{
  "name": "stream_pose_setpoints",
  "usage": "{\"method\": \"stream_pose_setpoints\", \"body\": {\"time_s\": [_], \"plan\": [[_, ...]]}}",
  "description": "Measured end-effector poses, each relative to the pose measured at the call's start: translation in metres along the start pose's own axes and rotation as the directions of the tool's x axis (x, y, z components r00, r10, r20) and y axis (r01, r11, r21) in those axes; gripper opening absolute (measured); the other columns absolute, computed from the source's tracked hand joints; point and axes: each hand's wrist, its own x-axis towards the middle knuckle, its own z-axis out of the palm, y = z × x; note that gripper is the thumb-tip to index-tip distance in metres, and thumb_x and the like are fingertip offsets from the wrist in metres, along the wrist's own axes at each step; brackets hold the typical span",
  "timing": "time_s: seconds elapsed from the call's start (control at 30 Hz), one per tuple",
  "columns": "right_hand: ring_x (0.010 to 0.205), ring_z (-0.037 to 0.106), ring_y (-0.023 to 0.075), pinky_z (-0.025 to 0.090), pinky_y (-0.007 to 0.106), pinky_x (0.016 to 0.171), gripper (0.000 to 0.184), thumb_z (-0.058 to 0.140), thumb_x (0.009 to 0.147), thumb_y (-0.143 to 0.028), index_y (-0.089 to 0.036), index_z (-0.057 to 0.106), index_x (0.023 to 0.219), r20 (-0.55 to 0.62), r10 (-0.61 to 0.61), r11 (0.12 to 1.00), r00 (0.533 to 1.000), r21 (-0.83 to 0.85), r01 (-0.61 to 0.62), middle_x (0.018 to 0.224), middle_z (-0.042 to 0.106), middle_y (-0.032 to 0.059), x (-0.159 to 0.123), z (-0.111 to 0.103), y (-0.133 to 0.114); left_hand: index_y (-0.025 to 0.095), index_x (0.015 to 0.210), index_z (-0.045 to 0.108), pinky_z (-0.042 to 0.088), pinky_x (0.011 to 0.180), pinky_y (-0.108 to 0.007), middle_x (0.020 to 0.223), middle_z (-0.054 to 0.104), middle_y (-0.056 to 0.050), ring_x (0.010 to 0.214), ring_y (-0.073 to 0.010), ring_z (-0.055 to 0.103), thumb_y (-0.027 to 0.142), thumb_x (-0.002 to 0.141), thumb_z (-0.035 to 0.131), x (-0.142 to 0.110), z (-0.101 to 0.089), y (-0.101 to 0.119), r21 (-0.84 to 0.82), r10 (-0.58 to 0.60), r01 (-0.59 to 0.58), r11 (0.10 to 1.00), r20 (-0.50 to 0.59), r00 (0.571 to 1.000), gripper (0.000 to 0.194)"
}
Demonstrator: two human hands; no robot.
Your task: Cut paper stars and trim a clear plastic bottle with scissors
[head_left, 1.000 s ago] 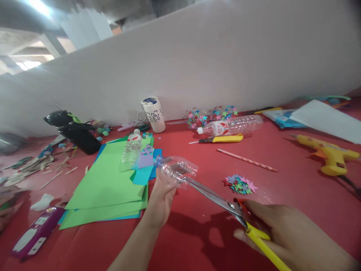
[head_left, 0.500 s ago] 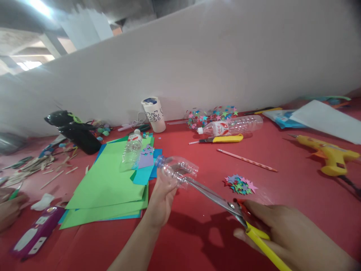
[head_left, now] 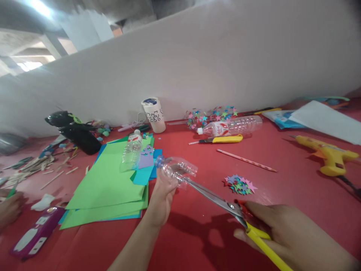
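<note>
My left hand (head_left: 160,197) is closed around the top half of a clear plastic bottle (head_left: 176,170), holding it on its side above the red table (head_left: 197,241). My right hand (head_left: 293,239) grips yellow-handled scissors (head_left: 225,205). Their long blades reach up and left into the cut end of the bottle. A small pile of coloured paper stars (head_left: 239,184) lies on the table just right of the blades.
Green and blue paper sheets (head_left: 109,184) with a whole bottle (head_left: 131,150) lie left. Behind are a white cup (head_left: 153,114), a lying bottle (head_left: 231,126), a yellow cutter (head_left: 222,139), a pencil (head_left: 246,160) and a glue gun (head_left: 328,154). Another person's hand (head_left: 8,209) is at far left.
Both my hands, the bottle and the scissors have hardly moved. The other person's hand at the far left edge has shifted a little.
</note>
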Motion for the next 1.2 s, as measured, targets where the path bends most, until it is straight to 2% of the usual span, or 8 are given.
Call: {"method": "stream_pose_setpoints", "body": {"time_s": [0.07, 0.13, 0.3, 0.53, 0.7, 1.0, 1.2], "plan": [[0.047, 0.057, 0.0229, 0.034, 0.032, 0.047, 0.046, 0.051, 0.080, -0.070, -0.026, 0.056, 0.069, 0.155, 0.059, 0.998, 0.986, 0.029, -0.064, 0.058, 0.068, 0.0042, 0.0010, -0.0029, -0.0018, 0.028, 0.137, 0.048, 0.040, 0.107, -0.037, 0.119, 0.069, -0.004, 0.121, -0.0226, 0.059, 0.021, 0.071, 0.070, 0.0001, 0.0000, -0.0002, 0.007, -0.001, 0.002, 1.000, -0.020, 1.000, 0.070], [0.051, 0.057, 0.0247, 0.033, 0.033, 0.050, 0.045, 0.049, 0.080, -0.070, -0.026, 0.054, 0.072, 0.229, 0.086, 0.994, 0.970, 0.052, -0.100, 0.062, 0.069, 0.0060, 0.0016, -0.0055, -0.0041, 0.028, 0.135, 0.049, 0.040, 0.107, -0.037, 0.118, 0.069, -0.004, 0.121, -0.0228, 0.059, 0.022, 0.071, 0.071, 0.0000, 0.0007, 0.0003, 0.015, -0.001, 0.001, 1.000, -0.022, 1.000, 0.068], [0.050, 0.056, 0.0239, 0.031, 0.031, 0.048, 0.039, 0.052, 0.078, -0.064, -0.026, 0.054, 0.072, 0.221, 0.062, 0.994, 0.973, 0.078, -0.081, 0.063, 0.068, 0.0065, -0.0006, -0.0039, -0.0052, 0.027, 0.131, 0.051, 0.045, 0.102, -0.041, 0.113, 0.069, -0.004, 0.114, -0.0248, 0.064, 0.022, 0.069, 0.073, -0.0005, 0.0029, 0.0010, 0.040, 0.035, -0.036, 0.999, 0.029, 0.999, 0.066], [0.054, 0.059, 0.0256, 0.032, 0.032, 0.049, 0.042, 0.052, 0.077, -0.067, -0.025, 0.058, 0.074, 0.208, 0.052, 0.994, 0.977, 0.082, -0.070, 0.067, 0.069, 0.0085, -0.0010, 0.0014, -0.0022, 0.025, 0.125, 0.055, 0.046, 0.102, -0.047, 0.114, 0.068, -0.007, 0.113, -0.0282, 0.064, 0.025, 0.069, 0.075, -0.0023, 0.0017, -0.0024, 0.109, 0.030, -0.035, 0.993, 0.047, 0.998, 0.060], [0.049, 0.055, 0.0231, 0.029, 0.031, 0.049, 0.042, 0.052, 0.078, -0.068, -0.026, 0.053, 0.071, 0.232, 0.070, 0.993, 0.970, 0.081, -0.091, 0.060, 0.065, 0.0056, -0.0025, -0.0010, -0.0024, 0.025, 0.126, 0.054, 0.049, 0.098, -0.047, 0.112, 0.069, -0.008, 0.114, -0.0303, 0.063, 0.028, 0.067, 0.078, -0.0023, 0.0012, -0.0024, 0.113, 0.014, -0.018, 0.993, 0.038, 0.999, 0.064], [0.053, 0.056, 0.0240, 0.029, 0.031, 0.050, 0.045, 0.049, 0.076, -0.072, -0.027, 0.052, 0.070, 0.270, 0.119, 0.986, 0.955, 0.084, -0.147, 0.065, 0.068, 0.0070, 0.0002, -0.0043, -0.0050, 0.027, 0.124, 0.055, 0.048, 0.099, -0.049, 0.110, 0.069, -0.007, 0.114, -0.0303, 0.063, 0.028, 0.064, 0.081, -0.0024, 0.0014, -0.0016, 0.100, 0.027, -0.030, 0.995, 0.033, 0.999, 0.065], [0.051, 0.057, 0.0233, 0.031, 0.031, 0.048, 0.036, 0.054, 0.080, -0.062, -0.027, 0.056, 0.075, 0.226, 0.051, 0.994, 0.973, 0.087, -0.072, 0.063, 0.069, 0.0062, -0.0015, -0.0035, -0.0026, 0.027, 0.121, 0.054, 0.049, 0.095, -0.042, 0.110, 0.068, -0.005, 0.106, -0.0254, 0.065, 0.025, 0.066, 0.078, -0.0032, 0.0033, -0.0040, 0.096, 0.044, -0.052, 0.994, 0.088, 0.995, 0.061]]}}
